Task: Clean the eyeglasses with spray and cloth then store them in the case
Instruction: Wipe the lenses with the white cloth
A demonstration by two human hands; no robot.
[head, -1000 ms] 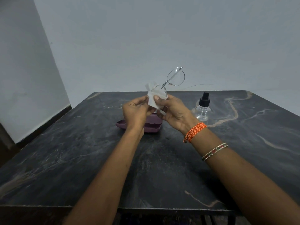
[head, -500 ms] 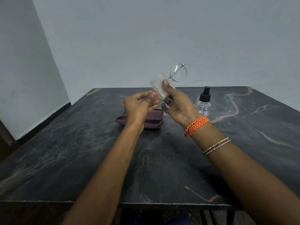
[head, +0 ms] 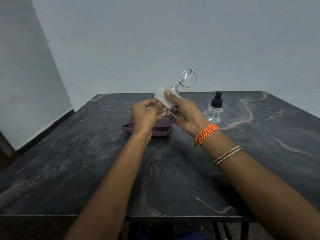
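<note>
Right hand fingers now pinching cloth over eyeglasses lens, left hand fingers curled beside

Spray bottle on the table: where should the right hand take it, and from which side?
Grip the spray bottle round its clear body, below the black pump head. It stands upright with bare table on its right, so come in from that side.

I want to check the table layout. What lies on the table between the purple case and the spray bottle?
In the head view, nothing lies between the purple case and the spray bottle: only bare dark table. The right hand hangs above it.
</note>
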